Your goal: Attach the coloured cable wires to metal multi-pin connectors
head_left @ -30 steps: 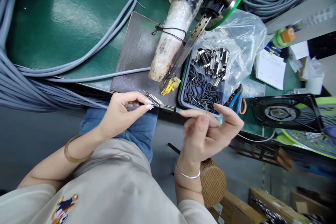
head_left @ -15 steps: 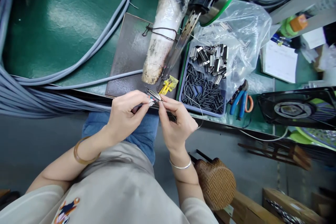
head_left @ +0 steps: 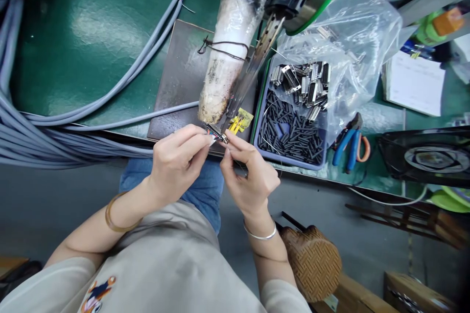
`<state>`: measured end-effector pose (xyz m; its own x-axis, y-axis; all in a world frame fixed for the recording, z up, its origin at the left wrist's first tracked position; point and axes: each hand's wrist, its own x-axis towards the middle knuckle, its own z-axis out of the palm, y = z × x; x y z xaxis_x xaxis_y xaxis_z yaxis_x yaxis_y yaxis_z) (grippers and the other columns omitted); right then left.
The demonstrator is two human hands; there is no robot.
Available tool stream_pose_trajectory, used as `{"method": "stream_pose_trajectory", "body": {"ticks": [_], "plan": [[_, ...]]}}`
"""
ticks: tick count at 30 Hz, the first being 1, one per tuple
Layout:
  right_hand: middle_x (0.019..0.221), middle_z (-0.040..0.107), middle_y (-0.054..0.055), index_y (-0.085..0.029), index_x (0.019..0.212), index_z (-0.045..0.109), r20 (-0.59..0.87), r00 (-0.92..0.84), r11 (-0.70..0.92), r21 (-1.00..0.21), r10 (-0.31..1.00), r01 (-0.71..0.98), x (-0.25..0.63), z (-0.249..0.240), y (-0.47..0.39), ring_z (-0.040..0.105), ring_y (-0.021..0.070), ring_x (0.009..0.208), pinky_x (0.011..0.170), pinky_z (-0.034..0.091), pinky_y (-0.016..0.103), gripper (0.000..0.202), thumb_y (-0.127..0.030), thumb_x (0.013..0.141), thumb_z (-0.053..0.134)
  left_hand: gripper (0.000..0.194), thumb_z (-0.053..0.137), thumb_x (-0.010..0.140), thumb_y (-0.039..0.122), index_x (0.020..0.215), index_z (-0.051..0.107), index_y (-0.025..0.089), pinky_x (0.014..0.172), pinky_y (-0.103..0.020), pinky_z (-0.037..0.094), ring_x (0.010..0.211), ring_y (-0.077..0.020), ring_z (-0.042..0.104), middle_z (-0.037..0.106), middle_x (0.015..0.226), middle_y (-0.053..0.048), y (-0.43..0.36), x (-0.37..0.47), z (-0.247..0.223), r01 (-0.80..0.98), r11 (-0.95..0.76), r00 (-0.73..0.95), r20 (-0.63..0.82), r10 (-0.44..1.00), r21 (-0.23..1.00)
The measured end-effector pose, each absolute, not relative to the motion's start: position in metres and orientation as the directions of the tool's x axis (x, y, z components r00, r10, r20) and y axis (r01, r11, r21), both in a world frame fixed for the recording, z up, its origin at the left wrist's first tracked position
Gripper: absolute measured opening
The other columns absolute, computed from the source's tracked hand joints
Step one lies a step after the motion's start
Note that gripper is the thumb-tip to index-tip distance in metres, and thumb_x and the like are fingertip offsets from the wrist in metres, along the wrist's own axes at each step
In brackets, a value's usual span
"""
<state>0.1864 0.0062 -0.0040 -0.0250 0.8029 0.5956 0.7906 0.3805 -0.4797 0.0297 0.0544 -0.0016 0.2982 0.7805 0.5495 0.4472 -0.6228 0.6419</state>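
The left hand (head_left: pixel 176 161) pinched a slim metal connector (head_left: pixel 216 133) with coloured wires at its back. The right hand (head_left: pixel 249 176) gripped its other end, fingertips closed, beside the yellow clip (head_left: pixel 239 121).

Connector (head_left: pixel 216 133) wiring — too small

Counter (head_left: pixel 91 24): dark green. Cables (head_left: pixel 55 127): grey. Tray (head_left: pixel 293 159): blue, holding black sleeves (head_left: pixel 290 132). Clip (head_left: pixel 239 121): yellow. Pliers (head_left: pixel 348 142): blue and orange handles. Stool (head_left: pixel 312 261): brown woven pattern.
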Motion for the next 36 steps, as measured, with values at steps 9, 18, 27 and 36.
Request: {"method": "stream_pose_trajectory", "body": {"ticks": [9, 18, 27, 36], "plan": [[0.124, 0.076, 0.011, -0.024, 0.094, 0.059, 0.629, -0.098, 0.427, -0.398, 0.771, 0.812, 0.190, -0.002, 0.011, 0.080, 0.0181, 0.091, 0.075, 0.065, 0.025, 0.021, -0.005, 0.089, 0.065, 0.014, 0.059, 0.095, 0.011, 0.086, 0.067, 0.018, 0.072, -0.021, 0.056, 0.076, -0.0127, 0.069, 0.074, 0.083, -0.004, 0.056, 0.032, 0.002, 0.448, -0.608, 0.267, 0.551, 0.791, 0.655], [0.121, 0.077, 0.009, -0.025, 0.095, 0.061, 0.666, -0.113, 0.444, -0.352, 0.737, 0.824, 0.192, 0.005, 0.015, 0.080, 0.0189, 0.092, 0.074, 0.065, 0.025, 0.021, -0.007, 0.087, 0.069, 0.012, 0.061, 0.095, 0.011, 0.090, 0.069, 0.019, 0.077, -0.023, 0.058, 0.083, -0.0141, 0.072, 0.077, 0.090, -0.006, 0.056, 0.032, 0.001, 0.434, -0.627, 0.244, 0.585, 0.773, 0.647], [0.117, 0.079, 0.008, -0.024, 0.096, 0.064, 0.665, -0.132, 0.434, -0.312, 0.735, 0.845, 0.192, 0.007, 0.018, 0.080, 0.0181, 0.088, 0.072, 0.064, 0.026, 0.017, -0.010, 0.089, 0.070, 0.013, 0.063, 0.092, 0.007, 0.088, 0.068, 0.018, 0.074, -0.023, 0.056, 0.080, -0.0134, 0.070, 0.075, 0.086, -0.005, 0.055, 0.034, 0.001, 0.361, -0.583, 0.211, 0.545, 0.811, 0.728], [0.115, 0.079, 0.008, -0.024, 0.094, 0.062, 0.634, -0.137, 0.428, -0.333, 0.761, 0.840, 0.193, 0.004, 0.020, 0.079, 0.0156, 0.088, 0.072, 0.062, 0.025, 0.014, -0.011, 0.092, 0.069, 0.013, 0.064, 0.092, 0.006, 0.086, 0.068, 0.017, 0.069, -0.021, 0.053, 0.078, -0.0125, 0.069, 0.074, 0.083, -0.005, 0.054, 0.035, -0.001, 0.353, -0.556, 0.201, 0.520, 0.831, 0.752]]}}
